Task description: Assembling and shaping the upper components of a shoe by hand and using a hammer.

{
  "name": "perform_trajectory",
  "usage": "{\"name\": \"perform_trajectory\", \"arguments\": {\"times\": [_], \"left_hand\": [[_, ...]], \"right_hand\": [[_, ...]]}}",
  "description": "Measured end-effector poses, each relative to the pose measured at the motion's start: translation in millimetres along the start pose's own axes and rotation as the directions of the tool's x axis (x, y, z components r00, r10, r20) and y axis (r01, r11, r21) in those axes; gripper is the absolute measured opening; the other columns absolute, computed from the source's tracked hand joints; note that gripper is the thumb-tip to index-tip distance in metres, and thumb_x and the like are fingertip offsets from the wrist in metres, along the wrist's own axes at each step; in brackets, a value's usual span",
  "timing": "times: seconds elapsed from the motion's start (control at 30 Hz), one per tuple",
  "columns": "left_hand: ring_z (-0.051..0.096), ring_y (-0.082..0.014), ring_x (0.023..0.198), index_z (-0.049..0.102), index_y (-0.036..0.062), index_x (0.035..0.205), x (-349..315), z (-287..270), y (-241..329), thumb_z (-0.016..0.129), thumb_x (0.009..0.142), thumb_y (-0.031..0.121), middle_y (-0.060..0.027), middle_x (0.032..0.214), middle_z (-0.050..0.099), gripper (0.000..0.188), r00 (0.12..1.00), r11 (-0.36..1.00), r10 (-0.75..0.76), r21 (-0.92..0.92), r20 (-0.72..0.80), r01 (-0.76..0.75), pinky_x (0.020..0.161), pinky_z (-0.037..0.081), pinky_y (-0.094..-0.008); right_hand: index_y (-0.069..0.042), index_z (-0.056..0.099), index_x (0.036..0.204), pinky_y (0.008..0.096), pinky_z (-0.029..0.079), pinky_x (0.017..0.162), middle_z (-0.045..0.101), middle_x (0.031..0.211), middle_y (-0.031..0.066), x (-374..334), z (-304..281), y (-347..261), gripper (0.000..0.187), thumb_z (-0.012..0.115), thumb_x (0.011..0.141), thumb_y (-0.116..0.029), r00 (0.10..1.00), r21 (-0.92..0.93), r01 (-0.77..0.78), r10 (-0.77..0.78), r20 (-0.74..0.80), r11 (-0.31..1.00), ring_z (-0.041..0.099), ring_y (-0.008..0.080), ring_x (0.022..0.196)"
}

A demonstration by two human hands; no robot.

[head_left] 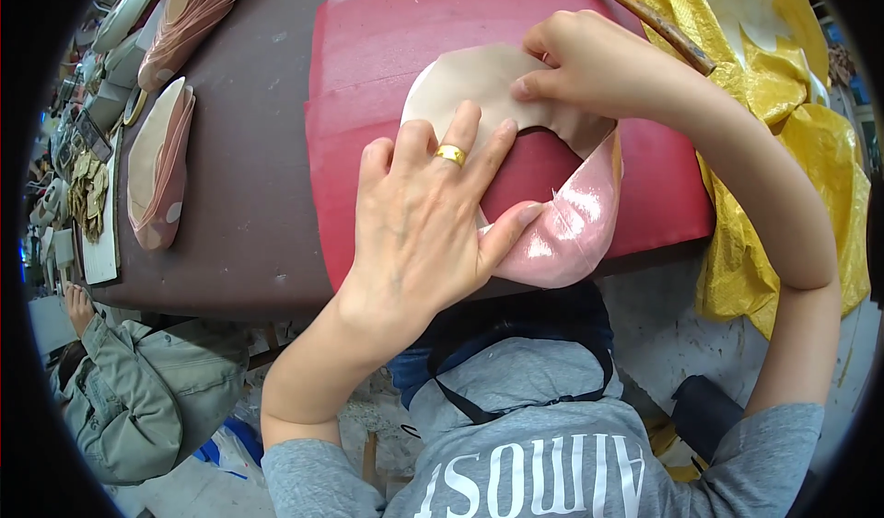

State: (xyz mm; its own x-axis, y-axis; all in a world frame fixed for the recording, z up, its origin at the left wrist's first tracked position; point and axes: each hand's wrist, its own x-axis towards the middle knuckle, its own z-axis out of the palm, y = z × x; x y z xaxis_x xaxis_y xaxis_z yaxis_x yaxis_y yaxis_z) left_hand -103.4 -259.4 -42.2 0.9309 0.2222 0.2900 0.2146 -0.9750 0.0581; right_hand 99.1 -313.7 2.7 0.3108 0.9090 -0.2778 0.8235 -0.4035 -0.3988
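A curved shoe upper (580,228), glossy pink outside with a beige lining, lies bent into a loop on the red mat (368,48) in front of me. My left hand (414,205), with a gold ring, rests over its left side. Its fingers are spread on the beige lining, and the thumb lies on the pink part. At the far right edge of the lining, my right hand (585,67) is closed, pinching the material between thumb and curled fingers. The right fingertips are partly hidden.
Stacked pink and beige pieces (161,173) lie on the brown table (249,104) at left, with another stack (193,21) beyond. A wooden handle (645,13) crosses the mat's far right corner. Yellow woven sacking (783,177) hangs at right. Another person's sleeve (138,398) shows lower left.
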Motion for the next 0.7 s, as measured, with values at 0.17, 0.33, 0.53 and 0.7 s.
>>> {"name": "perform_trajectory", "arguments": {"times": [0.17, 0.33, 0.53, 0.7], "left_hand": [[0.051, -0.029, 0.093, 0.063, 0.0052, 0.121, 15.5, -5.2, -5.0, 0.052, 0.09, 0.05, -0.0131, 0.122, 0.058, 0.056, 0.996, 0.998, -0.018, -0.052, 0.092, 0.023, 0.081, 0.039, -0.0363], [0.053, -0.0304, 0.09, 0.067, 0.0048, 0.116, 5.1, -10.4, -0.8, 0.053, 0.091, 0.045, -0.014, 0.115, 0.061, 0.049, 0.988, 0.974, -0.084, -0.2, 0.126, 0.108, 0.08, 0.043, -0.035], [0.054, -0.029, 0.091, 0.067, 0.0046, 0.115, -28.7, 4.3, 0.7, 0.053, 0.092, 0.037, -0.0126, 0.114, 0.062, 0.043, 0.997, 0.961, 0.015, -0.273, -0.074, -0.035, 0.079, 0.044, -0.0338], [0.051, -0.0251, 0.097, 0.065, 0.0053, 0.121, -22.6, 4.2, -6.3, 0.053, 0.092, 0.034, -0.0093, 0.121, 0.057, 0.042, 0.983, 0.945, 0.157, -0.275, -0.09, -0.176, 0.081, 0.041, -0.0329]], "right_hand": [[0.005, 0.061, 0.073, 0.0326, 0.046, 0.049, 0.063, 0.064, 0.0118, 1.3, 0.4, -1.2, 0.026, 0.071, 0.078, -0.018, 1.0, -0.022, -0.003, 0.003, -0.02, 1.0, 0.054, 0.0203, 0.05], [0.005, 0.064, 0.078, 0.0315, 0.047, 0.051, 0.064, 0.066, 0.0113, -31.3, 0.6, -14.5, 0.022, 0.07, 0.08, -0.016, 0.99, 0.0, 0.028, -0.027, -0.14, 1.0, 0.054, 0.0197, 0.052], [0.005, 0.064, 0.082, 0.0308, 0.048, 0.053, 0.065, 0.069, 0.0123, -47.8, 4.3, -12.2, 0.019, 0.07, 0.08, -0.013, 0.994, 0.048, 0.085, -0.081, -0.076, 0.995, 0.057, 0.0199, 0.055], [0.004, 0.062, 0.083, 0.0314, 0.049, 0.054, 0.065, 0.071, 0.0134, -45.4, 4.8, -2.8, 0.015, 0.068, 0.081, -0.01, 0.998, 0.081, 0.056, -0.055, -0.017, 0.995, 0.058, 0.0206, 0.056]]}}
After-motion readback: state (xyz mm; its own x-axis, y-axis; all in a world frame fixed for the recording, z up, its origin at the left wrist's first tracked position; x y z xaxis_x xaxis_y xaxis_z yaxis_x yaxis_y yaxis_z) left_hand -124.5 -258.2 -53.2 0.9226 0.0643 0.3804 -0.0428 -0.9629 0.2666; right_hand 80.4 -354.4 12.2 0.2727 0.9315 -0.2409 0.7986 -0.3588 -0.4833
